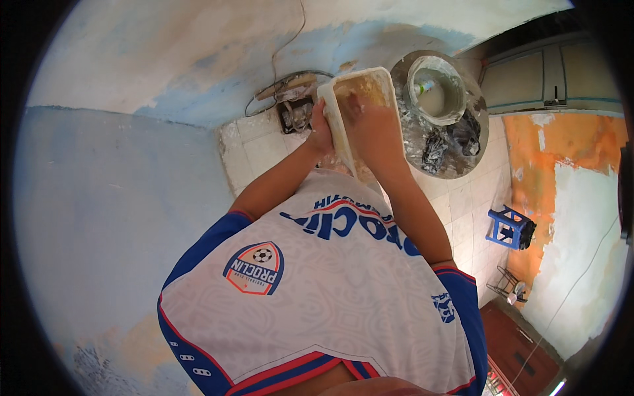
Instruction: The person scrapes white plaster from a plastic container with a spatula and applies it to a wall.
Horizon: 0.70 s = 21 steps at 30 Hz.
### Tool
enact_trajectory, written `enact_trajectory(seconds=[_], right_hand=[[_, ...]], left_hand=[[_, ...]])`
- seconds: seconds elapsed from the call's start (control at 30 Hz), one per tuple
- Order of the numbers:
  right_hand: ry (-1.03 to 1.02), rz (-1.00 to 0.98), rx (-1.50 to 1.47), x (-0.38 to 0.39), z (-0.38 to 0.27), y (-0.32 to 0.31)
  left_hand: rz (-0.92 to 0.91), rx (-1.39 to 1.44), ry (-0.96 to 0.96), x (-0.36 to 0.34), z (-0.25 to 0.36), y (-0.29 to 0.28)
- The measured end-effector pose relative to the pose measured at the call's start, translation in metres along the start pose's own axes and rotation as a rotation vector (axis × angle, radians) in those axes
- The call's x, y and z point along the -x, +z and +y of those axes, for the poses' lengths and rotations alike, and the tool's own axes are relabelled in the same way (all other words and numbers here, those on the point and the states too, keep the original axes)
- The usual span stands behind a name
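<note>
White tub [338, 136] is held by half-curled left hand [320, 133], right hand [370, 125] inside.

Soft uneven light, bowed edges, black fisheye border

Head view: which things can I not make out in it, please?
All in the head view:
Right hand: fingers blurred; whether they hold anything is unclear.
White container: floor partly hidden by the right hand.
Dark object at far right: cut off by the lens rim.

At the left hand [320, 132], the tub [338, 135] is coloured cream, stained tan. Right of that hand, a stool [516, 226] is coloured blue.
</note>
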State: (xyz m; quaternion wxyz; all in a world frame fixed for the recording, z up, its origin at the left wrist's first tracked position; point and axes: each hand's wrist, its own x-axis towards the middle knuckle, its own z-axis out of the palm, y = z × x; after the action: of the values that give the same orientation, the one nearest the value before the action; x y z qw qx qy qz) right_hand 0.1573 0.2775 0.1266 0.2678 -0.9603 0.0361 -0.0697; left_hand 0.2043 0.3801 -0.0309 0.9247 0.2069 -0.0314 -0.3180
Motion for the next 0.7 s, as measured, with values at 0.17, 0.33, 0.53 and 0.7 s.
enact_trajectory(seconds=[0.17, 0.33, 0.53, 0.7], right_hand=[[0.087, 0.027, 0.141, -0.016, 0.015, -0.018], [-0.036, 0.06, 0.054, -0.028, 0.053, -0.027], [-0.206, 0.037, -0.176, -0.022, 0.104, -0.071], [-0.13, 0.072, -0.067, -0.035, 0.156, -0.106]], left_hand=[[0.081, -0.141, -0.028, -0.004, -0.011, 0.008], [0.075, -0.118, 0.009, -0.026, -0.034, 0.028], [0.107, 0.0, 0.067, -0.062, -0.078, 0.067], [0.105, -0.118, 0.192, -0.092, -0.127, 0.1]])
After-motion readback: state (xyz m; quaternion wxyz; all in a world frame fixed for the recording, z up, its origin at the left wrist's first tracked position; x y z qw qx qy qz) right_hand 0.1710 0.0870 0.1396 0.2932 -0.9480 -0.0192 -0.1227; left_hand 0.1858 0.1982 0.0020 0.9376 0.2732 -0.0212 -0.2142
